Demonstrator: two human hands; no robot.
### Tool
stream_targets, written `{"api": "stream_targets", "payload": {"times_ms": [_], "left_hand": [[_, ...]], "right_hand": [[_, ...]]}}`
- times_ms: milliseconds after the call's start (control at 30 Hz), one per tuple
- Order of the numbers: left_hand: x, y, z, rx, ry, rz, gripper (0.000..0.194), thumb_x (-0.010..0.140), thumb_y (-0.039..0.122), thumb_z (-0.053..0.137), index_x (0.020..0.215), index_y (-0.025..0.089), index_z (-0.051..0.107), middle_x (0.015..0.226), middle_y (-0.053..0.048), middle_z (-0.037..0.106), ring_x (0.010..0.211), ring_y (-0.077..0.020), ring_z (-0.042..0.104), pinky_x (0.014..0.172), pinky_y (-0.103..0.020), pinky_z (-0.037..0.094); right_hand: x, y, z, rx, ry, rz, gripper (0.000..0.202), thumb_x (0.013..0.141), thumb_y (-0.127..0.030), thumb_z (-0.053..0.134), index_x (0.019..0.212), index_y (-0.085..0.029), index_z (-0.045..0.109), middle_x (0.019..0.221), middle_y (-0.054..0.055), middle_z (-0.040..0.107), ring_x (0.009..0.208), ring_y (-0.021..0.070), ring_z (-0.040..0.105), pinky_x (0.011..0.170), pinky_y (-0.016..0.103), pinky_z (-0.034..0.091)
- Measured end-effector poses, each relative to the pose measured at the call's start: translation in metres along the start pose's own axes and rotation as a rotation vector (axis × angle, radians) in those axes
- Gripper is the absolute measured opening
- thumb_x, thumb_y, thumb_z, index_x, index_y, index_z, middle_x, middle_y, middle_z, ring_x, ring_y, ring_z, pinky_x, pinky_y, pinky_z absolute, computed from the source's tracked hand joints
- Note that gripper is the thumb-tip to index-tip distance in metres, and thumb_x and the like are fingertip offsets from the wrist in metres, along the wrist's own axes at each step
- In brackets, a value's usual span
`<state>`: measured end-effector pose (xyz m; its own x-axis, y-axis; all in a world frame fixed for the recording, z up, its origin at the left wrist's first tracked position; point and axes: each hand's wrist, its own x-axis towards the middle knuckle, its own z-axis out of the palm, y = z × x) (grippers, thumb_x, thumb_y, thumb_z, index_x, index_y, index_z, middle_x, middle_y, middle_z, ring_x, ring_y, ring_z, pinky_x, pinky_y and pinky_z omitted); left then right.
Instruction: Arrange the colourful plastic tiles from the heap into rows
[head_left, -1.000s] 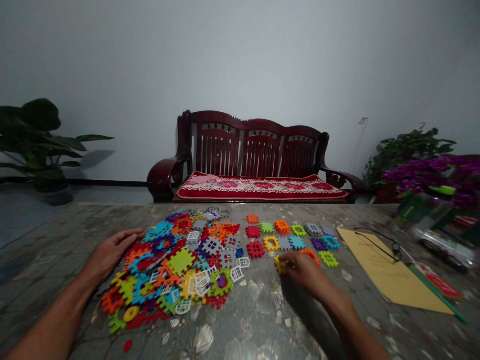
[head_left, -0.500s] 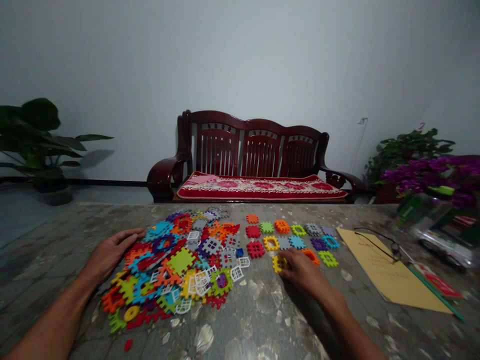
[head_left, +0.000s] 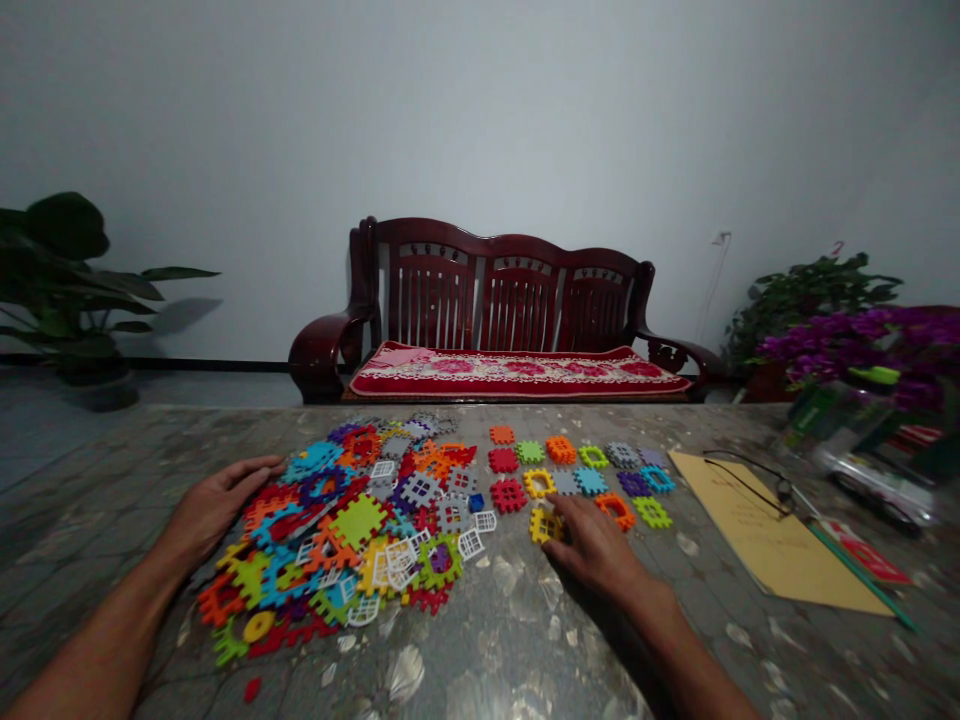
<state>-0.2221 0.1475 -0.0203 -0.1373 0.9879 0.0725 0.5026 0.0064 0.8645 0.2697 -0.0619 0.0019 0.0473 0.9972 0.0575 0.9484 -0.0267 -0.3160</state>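
A heap of colourful plastic building tiles lies on the stone-patterned table. My left hand rests at the heap's left edge, fingers extended and holding nothing. To the right of the heap, tiles are laid out in small groups, among them a red one, an orange one and a light green one. My right hand is at a yellow window tile, its fingertips at the tile's right side, thumb and fingers apart. Part of that tile is hidden by the fingers.
On the right lie a yellow paper, glasses, a green pencil and a toy car. A bottle and purple flowers stand behind. Across the table is a wooden bench.
My right hand has loosened from the yellow window tile, with its fingers more spread. The whole view has shifted slightly. My left hand has stayed beside the heap.
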Motion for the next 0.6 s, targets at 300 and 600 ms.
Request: {"api": "stream_targets", "payload": {"times_ms": [300,600], "left_hand": [[0.001,-0.001,-0.001,-0.064,-0.012,-0.040,0.060,0.060,0.066,0.073,0.102,0.023,0.078,0.107,-0.009,0.085,0.106,-0.0333,0.077,0.097,-0.041,0.059],[-0.002,0.002,0.000,-0.124,-0.029,-0.027,0.064,0.058,0.065,0.078,0.102,0.019,0.076,0.112,-0.016,0.084,0.101,-0.0326,0.078,0.092,-0.040,0.060]], "right_hand": [[0.002,0.021,0.018,0.121,0.119,-0.056,0.063,0.084,-0.026,0.067,0.146,-0.019,0.057,0.140,0.016,0.066,0.129,0.0303,0.061,0.111,0.045,0.047],[0.003,0.029,0.019,0.077,0.124,-0.097,0.044,0.091,-0.022,0.053,0.133,-0.020,0.068,0.134,0.013,0.070,0.124,0.0274,0.062,0.108,0.043,0.048]]}}
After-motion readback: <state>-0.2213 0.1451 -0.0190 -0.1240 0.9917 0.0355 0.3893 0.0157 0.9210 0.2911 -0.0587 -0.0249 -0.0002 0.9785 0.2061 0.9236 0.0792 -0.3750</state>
